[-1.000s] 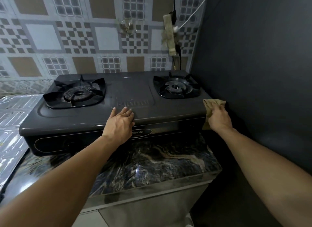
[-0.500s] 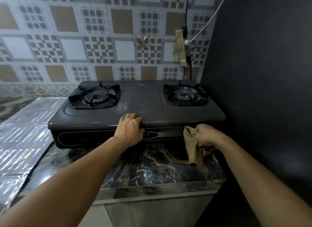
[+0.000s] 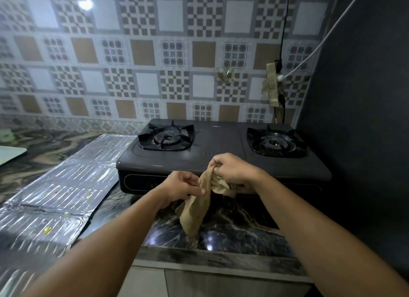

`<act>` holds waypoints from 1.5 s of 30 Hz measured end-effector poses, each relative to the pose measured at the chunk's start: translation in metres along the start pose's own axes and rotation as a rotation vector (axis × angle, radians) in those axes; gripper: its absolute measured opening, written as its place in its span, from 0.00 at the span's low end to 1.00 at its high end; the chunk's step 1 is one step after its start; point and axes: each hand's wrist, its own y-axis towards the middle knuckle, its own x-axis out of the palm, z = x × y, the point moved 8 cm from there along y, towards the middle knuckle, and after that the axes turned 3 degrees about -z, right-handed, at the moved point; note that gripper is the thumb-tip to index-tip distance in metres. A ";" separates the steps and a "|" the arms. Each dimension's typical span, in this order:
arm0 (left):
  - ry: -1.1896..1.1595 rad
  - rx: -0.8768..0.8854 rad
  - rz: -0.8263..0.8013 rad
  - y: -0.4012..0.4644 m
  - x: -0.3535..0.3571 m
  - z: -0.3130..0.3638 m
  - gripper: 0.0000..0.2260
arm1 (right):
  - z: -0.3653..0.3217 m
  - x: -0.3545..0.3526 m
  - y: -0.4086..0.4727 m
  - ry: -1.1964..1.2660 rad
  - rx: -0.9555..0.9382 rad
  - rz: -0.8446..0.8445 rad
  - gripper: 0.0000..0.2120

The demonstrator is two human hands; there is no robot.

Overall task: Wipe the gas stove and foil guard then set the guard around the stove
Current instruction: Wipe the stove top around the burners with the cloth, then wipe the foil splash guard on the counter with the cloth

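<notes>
A dark two-burner gas stove (image 3: 221,148) stands on the marble counter against the tiled wall. The foil guard (image 3: 66,186) lies flat on the counter to the stove's left, with small crumbs on it. Both hands hold a tan cloth (image 3: 197,210) in front of the stove's front panel. My right hand (image 3: 234,170) grips the cloth's bunched upper end. My left hand (image 3: 181,186) pinches the cloth just to the left, and its lower part hangs down over the counter.
A dark wall (image 3: 358,119) stands right beside the stove. Cables and a power strip (image 3: 273,86) hang on the tiled wall behind the right burner. The marble counter edge (image 3: 221,257) runs below my hands. A pale tray (image 3: 11,153) sits at far left.
My left hand left the stove's front edge and took hold of the cloth. My right hand brought the cloth from the stove's right side to the middle front. The view pulled back.
</notes>
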 end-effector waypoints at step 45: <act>-0.682 0.027 0.529 -0.102 -0.250 -0.096 0.11 | -0.176 0.152 0.131 0.779 -0.157 0.318 0.12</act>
